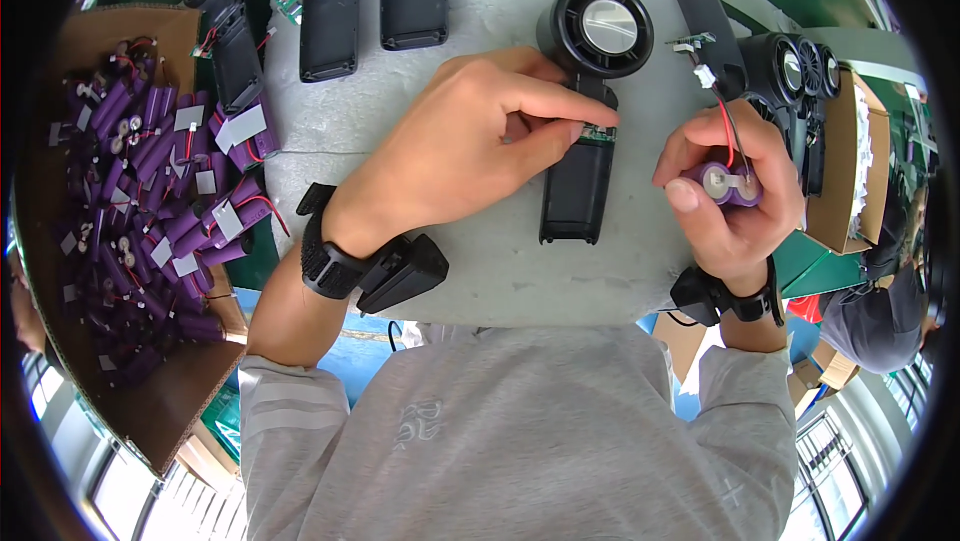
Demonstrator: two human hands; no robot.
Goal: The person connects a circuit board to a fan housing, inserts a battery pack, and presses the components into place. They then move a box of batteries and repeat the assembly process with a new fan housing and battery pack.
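In front of me a black handheld fan (577,191) lies on the pale foam mat, its round head with a silver centre pointing away. A small green circuit board (597,133) sits across the top of its open handle. My left hand (490,126) is closed over it, thumb and forefinger pinching at the board's edge. To the right, my right hand (740,201) wraps round a purple battery pack (728,184) with its metal-tabbed ends facing up. Red and black wires (728,126) rise from the pack to a white plug (704,76), which hangs free above the fingers.
A cardboard box (150,431) heaped with purple battery packs stands at the left. Several black fan housings (330,31) with circuit boards lie along the mat's far edge. More fans (790,71) and a smaller carton (850,166) are at the right. Another person (880,326) is beyond.
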